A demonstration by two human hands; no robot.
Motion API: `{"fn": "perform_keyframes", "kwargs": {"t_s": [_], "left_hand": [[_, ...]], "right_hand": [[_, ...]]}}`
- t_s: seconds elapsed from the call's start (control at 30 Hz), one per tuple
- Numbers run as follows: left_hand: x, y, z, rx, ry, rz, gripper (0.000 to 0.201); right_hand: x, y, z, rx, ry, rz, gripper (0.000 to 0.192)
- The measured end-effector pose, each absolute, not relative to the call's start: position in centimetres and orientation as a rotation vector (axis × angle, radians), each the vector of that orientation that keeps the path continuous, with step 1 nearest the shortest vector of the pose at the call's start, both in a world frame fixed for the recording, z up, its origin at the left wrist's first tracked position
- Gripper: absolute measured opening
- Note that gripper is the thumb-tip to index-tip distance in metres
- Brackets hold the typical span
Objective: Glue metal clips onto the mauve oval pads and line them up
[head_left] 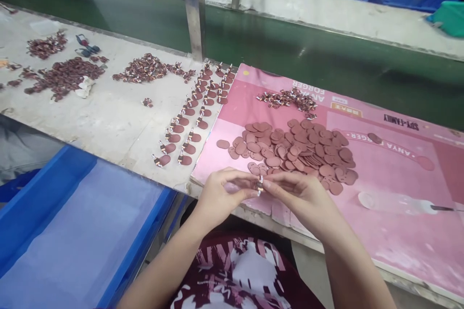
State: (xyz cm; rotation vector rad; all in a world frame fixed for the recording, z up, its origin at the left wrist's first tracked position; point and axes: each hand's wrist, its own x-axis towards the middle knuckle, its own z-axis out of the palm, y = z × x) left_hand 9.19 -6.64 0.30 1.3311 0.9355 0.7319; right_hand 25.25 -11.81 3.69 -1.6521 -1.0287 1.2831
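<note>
The left hand (pixel 222 194) and right hand (pixel 306 198) pinch a small figure (pixel 260 186) between their fingertips, at the near edge of the pink sheet (pixel 406 231), near the brown ovals (pixel 297 147). The step looks like close two-handed adjusting; the next move calls for a light, steady pinch.

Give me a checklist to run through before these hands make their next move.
1. Small multicoloured figurine held between bare left hand and bare right hand: ok.
2. Loose pile of flat brown oval discs within reach: ok, just beyond the hands.
3. Translucent white bottle with dark tip upright: not ok, lying on its side.
4. Rows of figurines on brown oval bases apart from the hands: ok.
5. Held figurine free of flaws: cannot tell, too small.
</note>
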Motion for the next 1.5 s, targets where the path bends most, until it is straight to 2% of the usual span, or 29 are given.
{"fn": "perform_keyframes", "kwargs": {"t_s": [0.17,0.27,0.4,0.63,0.77,1.1,1.5], "left_hand": [[8.8,-6.8,0.5,1.421,0.993,0.768,0.044],[8.4,-6.4,0.3,1.665,1.033,0.860,0.039],[8.5,-5.5,-0.5,2.053,1.005,1.014,0.021],[9.1,-5.1,-1.2,2.265,0.992,1.089,0.037],[8.8,-5.2,-1.3,2.210,0.956,1.054,0.040],[8.7,-5.2,-1.6,2.119,0.937,1.008,0.040],[8.7,-5.1,-2.0,2.141,0.920,1.044,0.037]], "right_hand": [[25.4,-10.2,4.1,-1.601,-0.941,1.337,0.034],[25.8,-8.3,4.5,-1.609,-0.978,1.277,0.037],[26.0,-3.7,4.9,-1.639,-1.028,1.041,0.025],[24.5,5.0,3.1,-1.688,-1.061,1.077,0.009],[23.7,7.6,1.3,-1.747,-1.089,1.112,0.009],[24.1,8.5,1.4,-1.923,-1.186,1.074,0.008],[23.8,8.5,1.7,-2.110,-1.346,0.864,0.004]]}}
